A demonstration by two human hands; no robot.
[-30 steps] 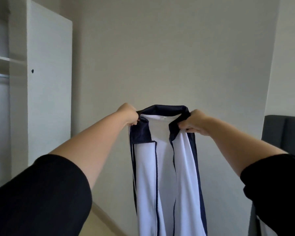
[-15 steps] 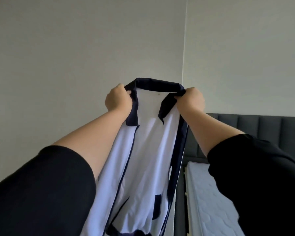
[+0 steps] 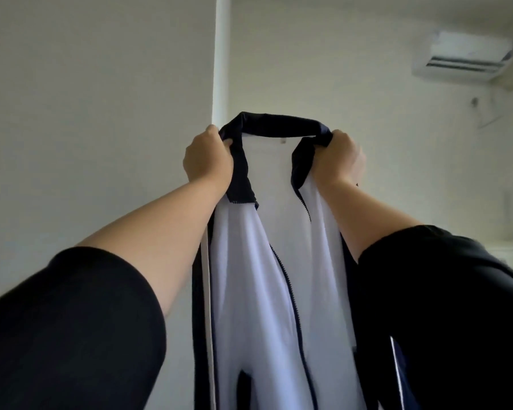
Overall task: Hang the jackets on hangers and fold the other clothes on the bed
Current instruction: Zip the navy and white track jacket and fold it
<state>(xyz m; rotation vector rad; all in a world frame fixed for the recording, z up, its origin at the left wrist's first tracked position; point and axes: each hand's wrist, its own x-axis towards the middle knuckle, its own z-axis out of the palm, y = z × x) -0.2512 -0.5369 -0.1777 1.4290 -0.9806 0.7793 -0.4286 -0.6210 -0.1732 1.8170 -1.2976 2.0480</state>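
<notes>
Both arms are up and out in front of me, and the jacket (image 3: 258, 285) hangs in the air between them, lifted high against the pale wall (image 3: 95, 99). My left hand (image 3: 209, 162) is clenched around the left end of the dark navy collar (image 3: 274, 123), fingers curled into the fabric. My right hand (image 3: 336, 159) grips the right end the same way, so the collar stretches in a band between my fists. The jacket is open at the front, its white lining facing me and the dark zip edges running down either side. It drops straight down between my black sleeves (image 3: 71, 335) and out of the bottom of the view. A white vertical strip (image 3: 221, 54) runs up the wall just behind my left hand, and an air conditioner (image 3: 462, 56) sits high on the right.
</notes>
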